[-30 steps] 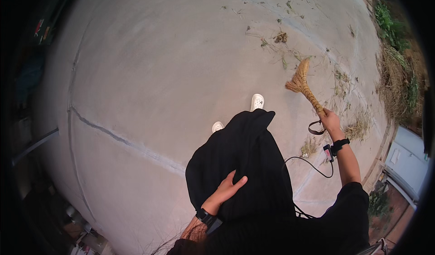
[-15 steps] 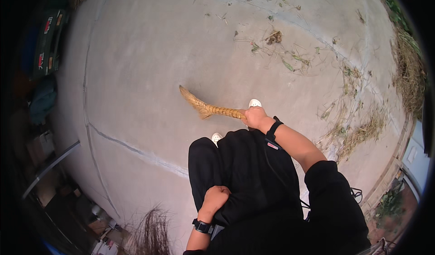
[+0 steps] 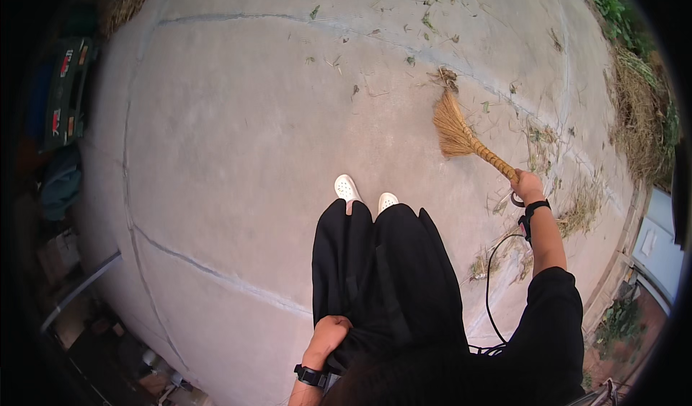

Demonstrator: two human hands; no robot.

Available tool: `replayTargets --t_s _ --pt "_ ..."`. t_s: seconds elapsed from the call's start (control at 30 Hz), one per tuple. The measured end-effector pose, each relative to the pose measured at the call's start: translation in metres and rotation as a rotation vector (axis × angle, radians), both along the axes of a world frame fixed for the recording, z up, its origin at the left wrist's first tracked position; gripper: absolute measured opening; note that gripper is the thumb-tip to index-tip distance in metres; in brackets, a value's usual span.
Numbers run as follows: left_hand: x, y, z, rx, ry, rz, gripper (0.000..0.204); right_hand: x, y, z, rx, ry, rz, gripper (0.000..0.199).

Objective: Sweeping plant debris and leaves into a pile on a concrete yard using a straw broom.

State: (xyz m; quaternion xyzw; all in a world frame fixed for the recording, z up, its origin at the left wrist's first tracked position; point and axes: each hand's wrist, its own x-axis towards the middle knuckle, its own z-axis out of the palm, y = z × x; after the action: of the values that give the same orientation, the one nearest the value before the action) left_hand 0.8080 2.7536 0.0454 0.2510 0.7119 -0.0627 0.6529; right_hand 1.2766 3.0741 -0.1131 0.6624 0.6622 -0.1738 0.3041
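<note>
My right hand (image 3: 528, 187) is closed round the handle of a short straw broom (image 3: 490, 156), out to the right of my legs. The broom's fanned bristles (image 3: 453, 128) point up and left, at the concrete beside a small brown clump of dry leaves (image 3: 447, 79). My left hand (image 3: 331, 332) lies against the black trousers (image 3: 389, 283) at my left thigh, its fingers curled in. Whether it grips the cloth is hidden. Each wrist wears a black band.
Scattered grass and leaf bits (image 3: 544, 143) lie on the concrete floor (image 3: 238, 132) to the right and ahead. A heap of dry straw (image 3: 641, 117) lines the right edge. Dark green boxes (image 3: 66, 92) and clutter stand on the left. A black cable (image 3: 491, 276) loops beside my right arm.
My right hand has swung the broom from in front of my feet out to the right and farther ahead, up to the leaf clump. My left hand stays at the thigh.
</note>
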Motion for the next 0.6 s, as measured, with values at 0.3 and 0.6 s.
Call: replayTargets --t_s 0.3,0.6 --pt "-0.059 0.097 -0.021 0.068 -0.086 -0.021 0.026 -0.063 0.036 0.051 0.222 0.014 -0.217 0.039" --pt "-0.121 0.19 -0.021 0.081 -0.242 -0.075 0.029 -0.226 0.034 0.055 -0.137 0.475 -0.051 0.05"
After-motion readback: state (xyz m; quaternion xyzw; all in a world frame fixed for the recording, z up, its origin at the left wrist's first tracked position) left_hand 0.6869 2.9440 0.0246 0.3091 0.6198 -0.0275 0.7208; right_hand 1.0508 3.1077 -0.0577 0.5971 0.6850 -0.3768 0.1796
